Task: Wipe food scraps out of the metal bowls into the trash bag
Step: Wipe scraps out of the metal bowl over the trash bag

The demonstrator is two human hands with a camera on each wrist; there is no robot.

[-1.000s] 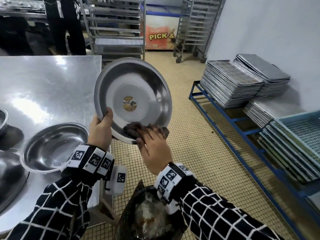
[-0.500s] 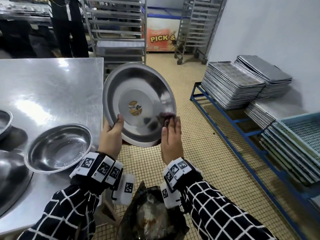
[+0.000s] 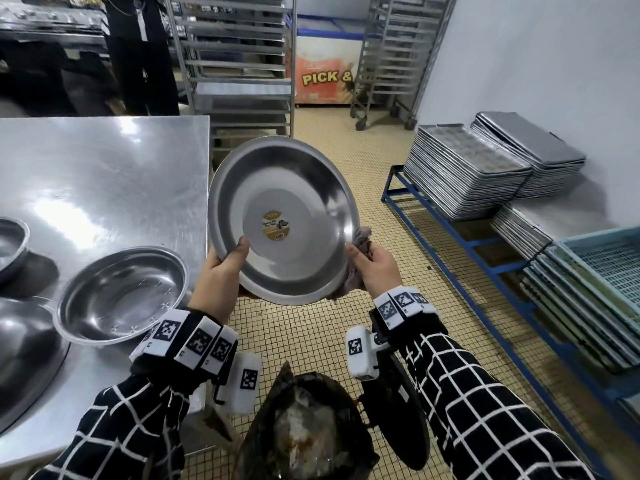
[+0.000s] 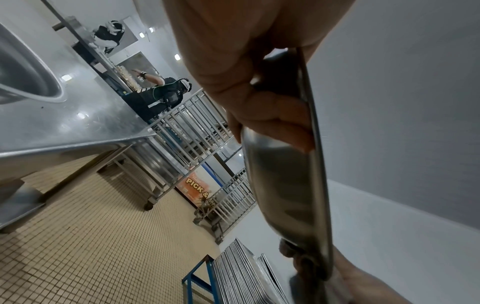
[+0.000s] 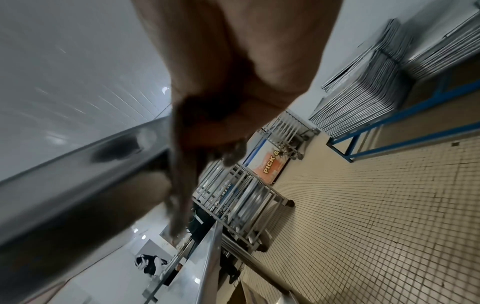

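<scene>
The metal bowl [image 3: 282, 220] is held tilted above the trash bag [image 3: 304, 431], which sits at 6 o'clock. The bowl's rim is gripped at approx. 8 o'clock by the left hand [image 3: 221, 271], thumb inside, fingers curled behind. At approx. 4 o'clock the rim is pinched w/ a dark rag [image 3: 362, 237] by the right hand [image 3: 375, 268]. A second bowl [image 3: 121, 292] rests on the steel table [image 3: 104, 174] at 9 o'clock.

R wrist view is motion-blurred: right hand [image 5: 233, 86] and cloth [image 5: 182, 185] smear together, grip unreadable. In head view cloth [image 3: 362, 237] is mostly hidden behind held bowl [image 3: 280, 220]; left-hand fingers sit behind its rim. Bench [image 3: 86, 174] and trash bag [image 3: 304, 431] are cut off by frame edges. Bowl sticker text is too small to read.
</scene>
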